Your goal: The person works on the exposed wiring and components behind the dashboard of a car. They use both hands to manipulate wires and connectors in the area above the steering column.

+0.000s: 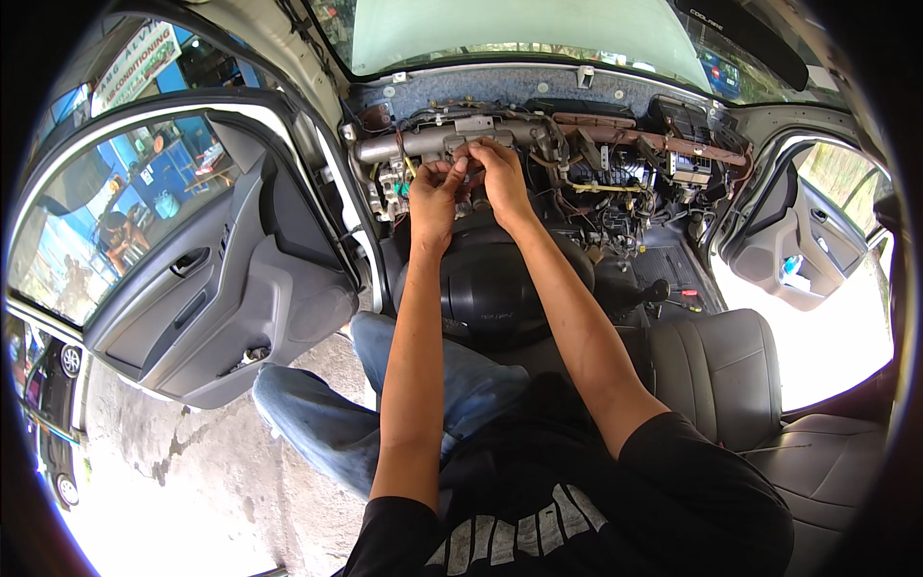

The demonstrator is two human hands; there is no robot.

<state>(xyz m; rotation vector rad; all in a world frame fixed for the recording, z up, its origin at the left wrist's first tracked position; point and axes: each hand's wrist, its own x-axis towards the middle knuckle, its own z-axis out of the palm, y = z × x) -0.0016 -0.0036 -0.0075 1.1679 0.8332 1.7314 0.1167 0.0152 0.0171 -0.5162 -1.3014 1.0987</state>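
Observation:
My left hand (439, 197) and my right hand (498, 183) meet at a silver metal cross beam (392, 147) in the exposed dashboard framework. The fingers of both hands are bent and pinched close together, the right hand a little higher; whatever small thing they hold is too hidden to name. Yellow wiring and small green connectors (401, 188) sit just left of my hands. Below them, under my forearms, is a large black rounded steering-column part (481, 288).
Open doors flank me, left (212, 317) and right (788, 260). Wiring harnesses and a brown bar (711, 150) run along the right of the dashboard. A grey seat (711, 375), black gear lever (656, 290) and red-handled tool (687, 293) lie rightward. A person (120, 240) is outside, beyond the left window.

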